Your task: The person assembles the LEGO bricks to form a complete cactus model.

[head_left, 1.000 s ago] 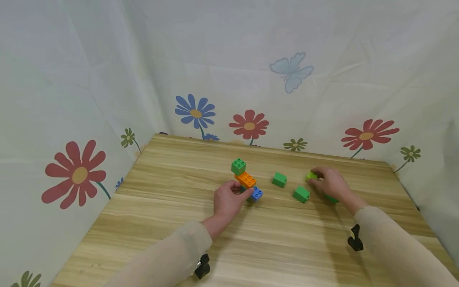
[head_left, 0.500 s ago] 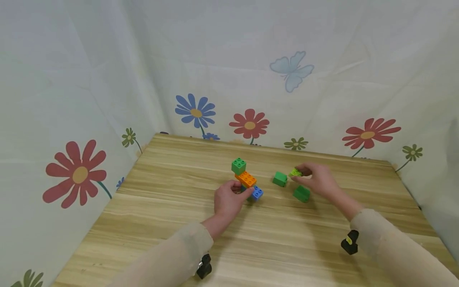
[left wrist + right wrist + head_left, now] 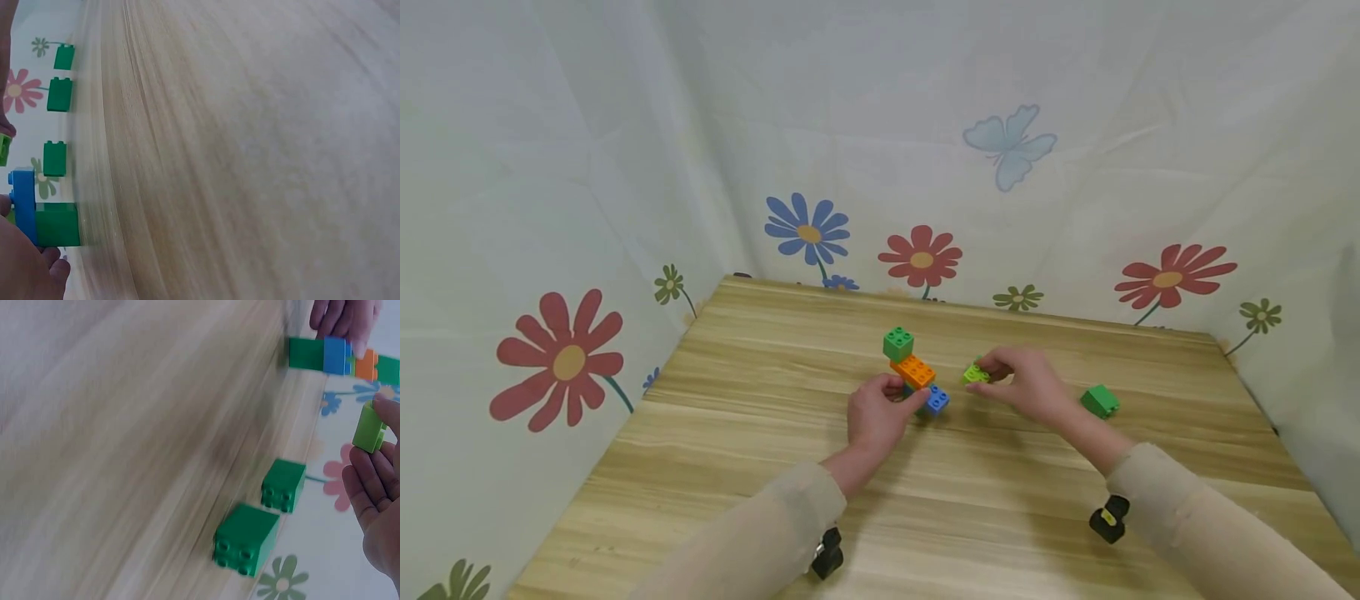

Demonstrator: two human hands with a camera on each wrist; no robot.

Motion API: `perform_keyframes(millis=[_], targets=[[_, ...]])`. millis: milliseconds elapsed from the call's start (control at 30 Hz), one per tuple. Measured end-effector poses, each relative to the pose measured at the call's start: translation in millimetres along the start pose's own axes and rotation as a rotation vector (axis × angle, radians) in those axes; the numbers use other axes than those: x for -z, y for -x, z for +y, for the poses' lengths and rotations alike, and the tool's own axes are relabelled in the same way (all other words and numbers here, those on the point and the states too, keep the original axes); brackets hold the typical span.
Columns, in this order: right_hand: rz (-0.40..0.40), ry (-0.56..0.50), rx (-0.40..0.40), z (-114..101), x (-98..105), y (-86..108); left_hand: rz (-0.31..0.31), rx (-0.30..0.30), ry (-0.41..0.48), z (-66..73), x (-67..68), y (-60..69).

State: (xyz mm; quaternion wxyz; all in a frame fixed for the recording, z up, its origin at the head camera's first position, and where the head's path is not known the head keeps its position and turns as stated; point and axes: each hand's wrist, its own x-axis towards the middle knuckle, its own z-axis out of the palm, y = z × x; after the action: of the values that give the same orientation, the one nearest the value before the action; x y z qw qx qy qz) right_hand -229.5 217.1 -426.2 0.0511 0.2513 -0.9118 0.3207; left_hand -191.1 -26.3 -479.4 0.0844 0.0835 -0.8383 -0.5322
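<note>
My left hand (image 3: 877,421) holds a stack of toy building bricks around its lower part. A green brick (image 3: 57,224) forms the base, with a blue brick (image 3: 937,400) over it, and a sliver of lime shows between blue and orange. Above come an orange brick (image 3: 913,371) and a green top brick (image 3: 898,343). To the right, my right hand (image 3: 1028,387) pinches a lime green brick (image 3: 369,428) between thumb and fingers. It is raised off the table, apart from the stack.
Loose green bricks lie on the wooden table (image 3: 760,358): one green brick (image 3: 1101,401) right of my right hand, others mostly hidden by that hand in the head view. The left wrist view shows a nearer green brick (image 3: 55,158). A flowered cloth (image 3: 865,150) surrounds the table.
My right hand has carried the lime brick leftward across the loose green bricks, closer to the stack. The rightmost green brick is uncovered. My left hand and the stack have stayed in place.
</note>
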Motion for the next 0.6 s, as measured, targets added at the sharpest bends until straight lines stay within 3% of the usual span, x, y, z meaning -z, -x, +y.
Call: perform_keyframes(millis=[300, 600], targets=[[-0.025, -0.037, 0.044, -16, -17, 0.3, 0.004, -0.008, -0.009, -2.7, -0.8, -1.9], [-0.036, -0.005, 0.072, -24, -26, 1.4, 0.002, -0.025, -0.009, -4.7, -1.5, -2.0]])
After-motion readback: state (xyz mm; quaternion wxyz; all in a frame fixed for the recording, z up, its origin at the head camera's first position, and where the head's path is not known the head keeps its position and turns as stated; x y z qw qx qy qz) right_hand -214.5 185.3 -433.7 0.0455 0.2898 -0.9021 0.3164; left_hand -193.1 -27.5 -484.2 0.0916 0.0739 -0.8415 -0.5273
